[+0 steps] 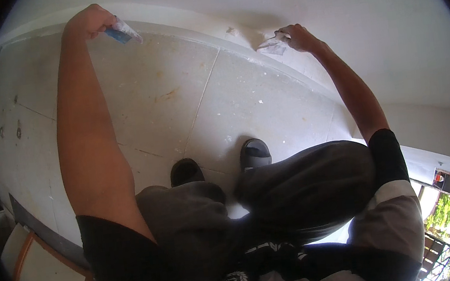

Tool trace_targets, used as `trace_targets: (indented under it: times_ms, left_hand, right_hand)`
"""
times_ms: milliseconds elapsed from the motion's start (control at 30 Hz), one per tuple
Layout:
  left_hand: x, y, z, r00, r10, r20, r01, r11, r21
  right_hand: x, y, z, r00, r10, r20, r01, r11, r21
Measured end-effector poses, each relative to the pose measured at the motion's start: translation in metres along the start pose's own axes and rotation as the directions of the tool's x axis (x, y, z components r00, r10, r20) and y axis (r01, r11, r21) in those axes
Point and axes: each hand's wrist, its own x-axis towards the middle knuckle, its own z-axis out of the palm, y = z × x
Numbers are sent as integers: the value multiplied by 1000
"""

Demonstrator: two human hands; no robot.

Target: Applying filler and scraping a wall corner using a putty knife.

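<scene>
On my feed, a tiled floor (137, 86) spreads around the left hand (93, 21), a pale wall (342, 2) rises beyond the right hand (295, 37), and two dark slippers (255, 151) stand nearer the wearer, between both. I see the left hand curled closed, pinching a blue-and-white flat tool (119, 34). The right pinches a white-smeared flat tool (273, 46) by the wall's foot; contact I can't tell. I count two tools, one per hand.

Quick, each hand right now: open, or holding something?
Left hand: closed, holding a blue and white tool.
Right hand: closed, holding a whitish flat tool.
</scene>
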Motion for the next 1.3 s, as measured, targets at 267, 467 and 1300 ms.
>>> trace_targets:
  times_ms: [267, 467, 1300]
  left_hand:
    - [7, -4, -1, 998, -24, 50, 24, 1000, 6]
    - [2, -6, 1, 1000, 3, -12, -3, 999, -42]
    - [16, -18, 3, 997, -32, 66, 41, 989, -140]
  right_hand:
    - [9, -3, 1, 997, -40, -72, 42, 999, 28]
    - [11, -13, 6, 1000, 21, -3, -21, 999, -24]
    - [-288, 271, 118, 590, 761, 270, -199, -186, 962]
